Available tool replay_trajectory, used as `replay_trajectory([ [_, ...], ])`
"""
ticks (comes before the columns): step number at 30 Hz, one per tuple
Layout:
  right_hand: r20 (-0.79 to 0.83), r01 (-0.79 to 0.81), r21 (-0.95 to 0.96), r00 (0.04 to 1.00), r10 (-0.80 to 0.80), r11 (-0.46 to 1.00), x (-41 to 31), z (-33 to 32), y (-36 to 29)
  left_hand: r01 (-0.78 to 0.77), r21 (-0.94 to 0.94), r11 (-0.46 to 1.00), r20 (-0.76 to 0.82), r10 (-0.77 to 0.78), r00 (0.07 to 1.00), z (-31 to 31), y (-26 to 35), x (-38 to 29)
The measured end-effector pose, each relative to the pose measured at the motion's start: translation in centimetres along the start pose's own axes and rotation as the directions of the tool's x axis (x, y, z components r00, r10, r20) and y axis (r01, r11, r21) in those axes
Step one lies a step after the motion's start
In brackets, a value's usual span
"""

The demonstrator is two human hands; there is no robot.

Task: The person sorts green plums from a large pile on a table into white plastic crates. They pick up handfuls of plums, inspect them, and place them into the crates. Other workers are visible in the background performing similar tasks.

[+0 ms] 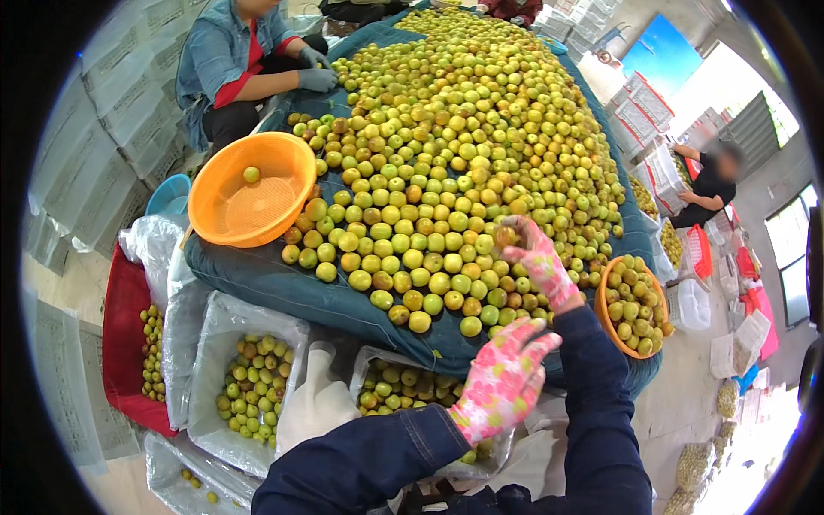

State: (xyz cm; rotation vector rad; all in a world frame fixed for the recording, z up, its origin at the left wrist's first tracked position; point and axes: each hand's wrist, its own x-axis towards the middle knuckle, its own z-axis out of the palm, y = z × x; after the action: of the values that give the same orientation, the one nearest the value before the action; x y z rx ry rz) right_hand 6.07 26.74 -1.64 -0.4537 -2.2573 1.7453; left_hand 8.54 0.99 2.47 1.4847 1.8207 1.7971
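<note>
My right hand point(541, 261), in a pink floral glove, pinches a brownish jujube point(504, 237) between thumb and fingers above the near right part of the heap. A broad spread of yellow-green jujubes point(425, 225) covers the table, which is draped in dark blue-green cloth point(257, 270). Closer to me, my left hand point(502, 381) wears a matching glove. Its fingers are apart, with nothing visible in them, over the table's front edge. Below that forearm, partly hidden by it, stands a lined crate of jujubes point(412, 386).
An orange basket point(215, 187) with one jujube sits at the table's left corner; a full orange basket point(602, 309) sits at the right. Lined crates point(206, 380) and a red crate point(125, 360) flank the front left. A gloved co-worker point(225, 71) sits on the left; another person point(708, 180) is at right.
</note>
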Motion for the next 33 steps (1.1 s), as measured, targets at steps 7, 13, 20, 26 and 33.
replay_trajectory([
  [7,0.119,-0.147,0.513,0.988,0.1,0.846,-13.2,2.2,-5.3,0.548,-0.754,0.362,0.245,-0.619,0.746,0.0,-2.0,-1.6],
  [13,0.033,-0.217,0.309,0.975,0.218,0.926,-16.9,5.7,-3.2,0.632,-0.724,0.277,0.35,-0.642,0.682,1.0,-3.0,-3.1],
  [20,0.206,0.041,-0.37,0.978,0.039,0.928,-17.0,6.6,-0.4,0.637,-0.77,-0.043,0.456,-0.735,0.502,2.0,-4.0,-5.3],
  [26,0.213,-0.035,-0.428,0.967,0.138,0.903,-17.4,6.4,-0.6,0.606,-0.792,-0.068,0.473,-0.696,0.54,3.6,-6.1,-6.5],
  [33,0.232,-0.012,-0.434,0.965,0.124,0.901,-17.8,6.8,-0.3,0.635,-0.772,-0.013,0.487,-0.655,0.578,4.2,-7.8,-8.0],
])
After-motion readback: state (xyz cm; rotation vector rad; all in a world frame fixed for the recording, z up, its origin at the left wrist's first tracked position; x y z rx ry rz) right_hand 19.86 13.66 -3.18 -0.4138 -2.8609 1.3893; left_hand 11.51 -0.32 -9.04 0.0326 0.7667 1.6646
